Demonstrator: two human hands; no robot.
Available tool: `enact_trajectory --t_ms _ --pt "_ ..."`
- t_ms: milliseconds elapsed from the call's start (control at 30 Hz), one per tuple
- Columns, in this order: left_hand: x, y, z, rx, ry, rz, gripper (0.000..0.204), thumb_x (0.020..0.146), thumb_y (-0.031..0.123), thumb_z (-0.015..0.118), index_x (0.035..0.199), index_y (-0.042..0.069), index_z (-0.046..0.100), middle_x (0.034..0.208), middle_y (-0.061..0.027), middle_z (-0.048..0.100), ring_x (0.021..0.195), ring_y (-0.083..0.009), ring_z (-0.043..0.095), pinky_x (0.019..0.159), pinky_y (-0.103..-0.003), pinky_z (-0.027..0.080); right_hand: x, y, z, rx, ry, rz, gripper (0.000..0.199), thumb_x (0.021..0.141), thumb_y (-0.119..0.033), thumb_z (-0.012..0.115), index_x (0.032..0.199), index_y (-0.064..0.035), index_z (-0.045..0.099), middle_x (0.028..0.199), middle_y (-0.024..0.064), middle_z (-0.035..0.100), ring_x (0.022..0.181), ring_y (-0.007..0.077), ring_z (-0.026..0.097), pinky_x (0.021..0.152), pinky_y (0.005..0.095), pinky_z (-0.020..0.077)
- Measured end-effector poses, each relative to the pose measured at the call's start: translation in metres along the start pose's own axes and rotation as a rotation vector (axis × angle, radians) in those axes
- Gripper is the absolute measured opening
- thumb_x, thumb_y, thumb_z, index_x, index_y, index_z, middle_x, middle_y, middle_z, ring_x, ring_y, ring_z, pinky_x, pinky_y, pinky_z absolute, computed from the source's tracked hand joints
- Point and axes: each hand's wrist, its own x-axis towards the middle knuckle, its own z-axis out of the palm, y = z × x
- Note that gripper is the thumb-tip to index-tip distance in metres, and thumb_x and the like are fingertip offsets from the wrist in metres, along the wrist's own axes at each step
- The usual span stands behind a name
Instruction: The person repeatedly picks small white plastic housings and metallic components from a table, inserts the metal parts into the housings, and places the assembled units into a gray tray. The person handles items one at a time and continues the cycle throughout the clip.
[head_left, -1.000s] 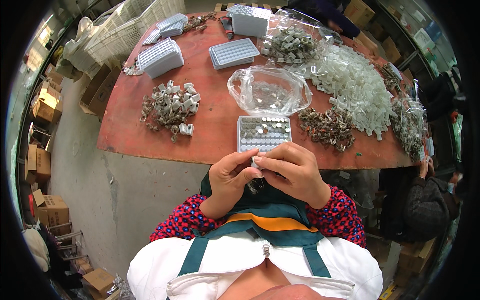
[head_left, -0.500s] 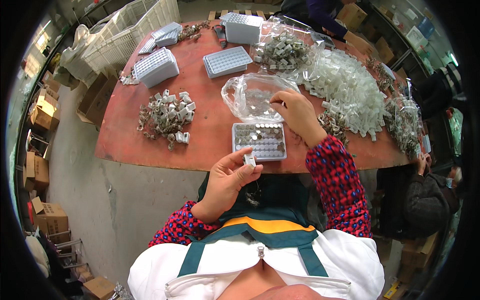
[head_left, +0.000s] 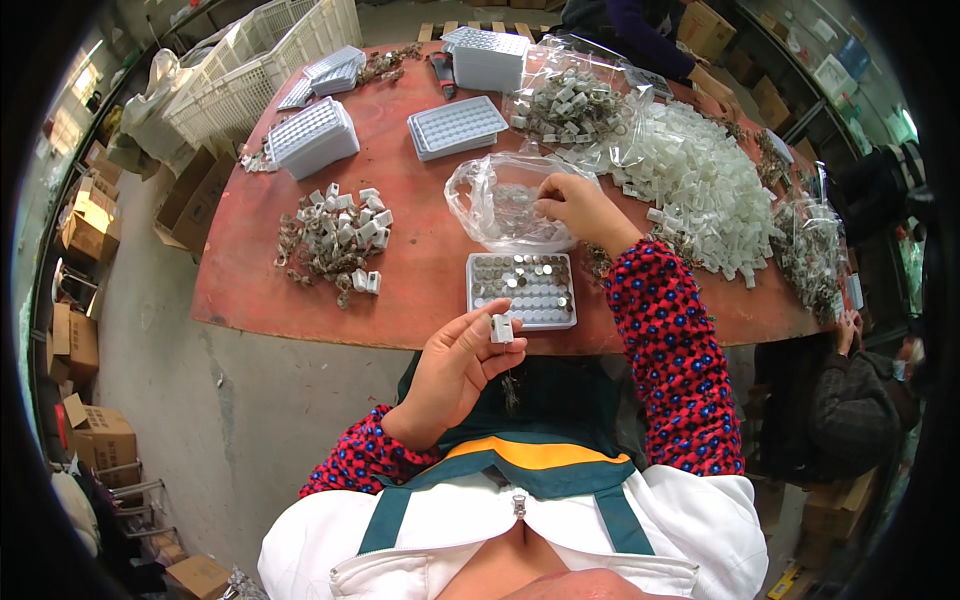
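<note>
My left hand (head_left: 455, 365) is closed on a small white plastic case (head_left: 502, 328), with thin wires (head_left: 511, 388) dangling below it. The case is just in front of the table's near edge, beside a pale tray (head_left: 540, 325) of round cups, several holding flat silvery discs (head_left: 515, 272). Beyond the tray lies an open clear plastic bag (head_left: 477, 220) with shiny pieces inside. Over the right side of this bag is my right hand (head_left: 585, 208), its fingertips pinched together; whatever they hold is too small to make out.
Wired white cases (head_left: 340, 235) are heaped on the left of the red table (head_left: 410, 290). A large pile of white plastic pieces (head_left: 700, 190) covers the right. Stacked trays (head_left: 315, 140) stand farther back. Co-workers' hands (head_left: 712, 88) show at the far edge and right side.
The white case has turned in my left hand, and the thumb has shifted to its left side. My right hand has moved slightly left over the bag.
</note>
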Motion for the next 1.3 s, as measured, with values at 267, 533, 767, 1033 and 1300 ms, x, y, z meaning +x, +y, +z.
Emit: enact_trajectory --t_ms 267,533,767,1033,1300 --pt "-0.001 0.001 0.005 0.019 0.056 -0.006 0.039 0.107 0.019 0.05 0.141 -0.001 0.049 0.119 -0.0163 0.066 0.102 -0.0222 0.07 0.094 -0.038 0.059 0.001 0.001 -0.004 0.042 0.042 -0.037 0.02 0.096 -0.014 0.065 0.102 0.0047 0.068 0.089 0.0112 0.071 0.085 0.0174 0.067 0.075 0.0326 0.0523" --pt "0.0 0.002 0.005 -0.006 0.041 -0.013 0.038 0.108 0.021 0.048 0.139 0.0 0.051 0.118 -0.0157 0.066 0.102 -0.0217 0.07 0.093 -0.037 0.059 -0.002 -0.006 -0.006 0.346 0.084 0.032 0.022 0.101 -0.017 0.06 0.106 0.0033 0.067 0.093 0.0085 0.071 0.081 0.0154 0.065 0.073 0.0303 0.0525" --pt "0.001 0.002 0.004 -0.018 0.05 -0.007 0.037 0.107 0.021 0.049 0.138 0.0 0.051 0.117 -0.015 0.067 0.101 -0.0213 0.07 0.091 -0.037 0.06 -0.004 -0.008 -0.008 0.556 0.094 0.059 0.018 0.103 -0.013 0.056 0.11 0.0022 0.063 0.092 0.0089 0.071 0.077 0.0134 0.068 0.066 0.0239 0.0551" --pt "0.002 0.003 0.005 -0.011 0.05 -0.006 0.037 0.107 0.021 0.049 0.137 0.0 0.052 0.116 -0.0147 0.067 0.101 -0.0218 0.071 0.091 -0.037 0.06 -0.008 -0.02 -0.008 0.451 0.096 0.137 0.022 0.104 -0.017 0.056 0.105 0.0035 0.063 0.09 0.0103 0.071 0.079 0.0176 0.071 0.065 0.0276 0.056" --pt "0.004 0.002 0.003 -0.022 0.043 -0.013 0.036 0.107 0.021 0.05 0.137 0.0 0.052 0.116 -0.0147 0.067 0.101 -0.0221 0.071 0.091 -0.037 0.06 -0.012 -0.028 -0.01 0.331 0.141 -0.014 0.018 0.102 -0.013 0.056 0.104 0.0037 0.062 0.091 0.0087 0.072 0.08 0.0156 0.067 0.072 0.0278 0.0533"
